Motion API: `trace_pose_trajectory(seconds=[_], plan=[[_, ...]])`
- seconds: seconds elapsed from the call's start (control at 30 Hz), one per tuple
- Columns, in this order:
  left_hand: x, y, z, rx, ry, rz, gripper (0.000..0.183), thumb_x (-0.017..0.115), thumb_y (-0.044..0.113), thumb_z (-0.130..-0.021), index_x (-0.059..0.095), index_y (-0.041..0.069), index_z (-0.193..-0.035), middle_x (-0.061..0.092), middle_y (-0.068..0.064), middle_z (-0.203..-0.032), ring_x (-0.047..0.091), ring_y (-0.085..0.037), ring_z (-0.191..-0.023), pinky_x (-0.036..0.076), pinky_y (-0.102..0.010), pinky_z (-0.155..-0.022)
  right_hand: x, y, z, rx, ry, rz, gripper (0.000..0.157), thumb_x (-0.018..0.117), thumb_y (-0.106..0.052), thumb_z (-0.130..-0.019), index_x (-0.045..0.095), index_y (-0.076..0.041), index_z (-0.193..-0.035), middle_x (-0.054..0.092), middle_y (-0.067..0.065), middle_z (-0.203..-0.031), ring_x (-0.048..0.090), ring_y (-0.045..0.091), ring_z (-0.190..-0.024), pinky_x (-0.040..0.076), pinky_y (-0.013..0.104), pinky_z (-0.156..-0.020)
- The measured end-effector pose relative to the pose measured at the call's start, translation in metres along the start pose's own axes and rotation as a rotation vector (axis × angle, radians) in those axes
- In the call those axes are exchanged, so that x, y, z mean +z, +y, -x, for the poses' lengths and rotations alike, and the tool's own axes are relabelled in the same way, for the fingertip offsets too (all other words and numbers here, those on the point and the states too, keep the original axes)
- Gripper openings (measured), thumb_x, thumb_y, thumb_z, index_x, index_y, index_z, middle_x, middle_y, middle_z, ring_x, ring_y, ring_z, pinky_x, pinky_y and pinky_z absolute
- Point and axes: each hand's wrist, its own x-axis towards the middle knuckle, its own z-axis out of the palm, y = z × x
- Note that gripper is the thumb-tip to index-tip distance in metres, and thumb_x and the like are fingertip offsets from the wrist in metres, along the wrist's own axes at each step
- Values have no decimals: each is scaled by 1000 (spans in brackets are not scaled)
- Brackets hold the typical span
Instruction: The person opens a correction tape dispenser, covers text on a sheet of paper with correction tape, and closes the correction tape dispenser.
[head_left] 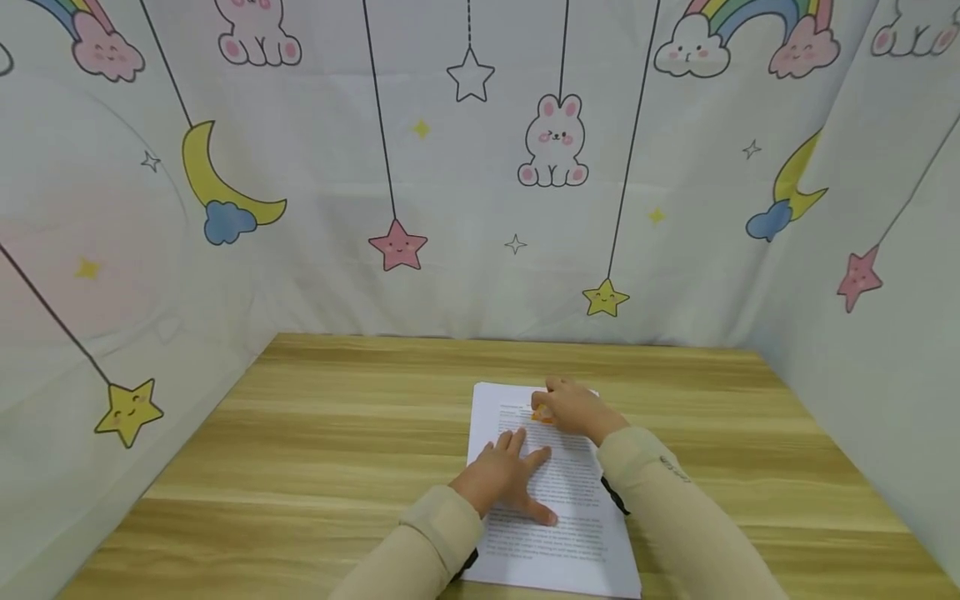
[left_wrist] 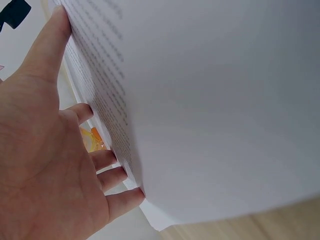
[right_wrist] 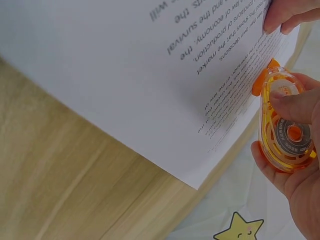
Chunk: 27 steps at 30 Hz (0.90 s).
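Observation:
Printed sheets of paper (head_left: pixel 558 550) lie in a stack on the table, text side up. My right hand (head_left: pixel 577 410) grips an orange, see-through correction tape (right_wrist: pixel 287 127) near the top of the page. Its orange tip (right_wrist: pixel 260 82) is right at the printed lines in the right wrist view. My left hand (head_left: pixel 508 479) rests on the page with fingers spread, a little below and left of the tape. In the left wrist view its fingertips (left_wrist: pixel 117 175) press on the sheet, and the orange tape (left_wrist: pixel 95 139) shows beyond them.
The wood-grain table (head_left: pixel 315 467) extends on both sides of the paper. Behind it and at the sides hangs a white curtain (head_left: pixel 322 150) printed with stars, moons and rabbits. Dark wrist straps (head_left: pixel 615 493) show under the light sleeves (head_left: pixel 675 517).

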Motion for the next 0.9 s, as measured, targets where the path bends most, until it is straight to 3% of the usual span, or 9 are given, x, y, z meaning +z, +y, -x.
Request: trace_pose_trajectory(seconds=[0.23, 0.4, 0.6, 0.9], plan=[[-1, 0, 0, -11, -6, -1, 97, 62, 75, -62, 25, 38, -144, 15, -9, -154, 16, -27, -142, 25, -47, -111, -2, 6, 5, -20, 25, 37, 24, 64, -4, -82, 63, -21, -99, 53, 6, -91, 55, 25, -83, 50, 41, -76], [2, 0, -2, -13, -19, 4, 97, 61, 75, -62, 24, 39, -144, 14, -8, -154, 16, -27, -142, 24, -46, -112, 2, 11, 10, -54, 63, 51, 17, 64, -9, -84, 63, -20, -96, 52, 4, -86, 53, 21, -76, 49, 37, -73], [1, 1, -1, -25, -14, 3, 96, 62, 74, -62, 25, 40, -143, 15, -7, -154, 17, -26, -141, 24, -46, -112, 3, 16, 13, -11, 39, 34, 13, 63, -14, -86, 64, -21, -97, 51, 2, -86, 51, 18, -76, 47, 36, -74], [0, 0, 0, -35, -17, 18, 96, 64, 73, -62, 26, 39, -143, 15, -7, -154, 17, -25, -141, 23, -45, -112, 3, 26, 21, -10, 54, 47, 18, 64, -8, -83, 64, -20, -95, 48, 1, -82, 50, 19, -76, 47, 36, -72]])
